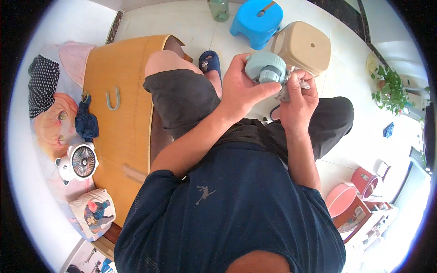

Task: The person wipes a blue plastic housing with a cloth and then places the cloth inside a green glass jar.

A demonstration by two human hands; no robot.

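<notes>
A round, pale blue-green bottle lid (pixel 255 68) with ribbed sides and a smaller round cap is held out in front of me, above the floor. My left hand (pixel 239 91) grips it, with the thumb lying along its near side. In my right hand (pixel 298 104), a crumpled greyish-white wad of tissue or cloth (pixel 284 93) is pinched against the lid's right side. The fingers partly cover the wad.
A tan stool (pixel 314 38) and a blue stool (pixel 256 20) stand ahead, beside a greenish clear container (pixel 219 10). On the left, a U-shaped handle (pixel 116 98) and a small white fan (pixel 82 162) lie on the brown mat-covered surface (pixel 118 136). A plant (pixel 387 86) is far right.
</notes>
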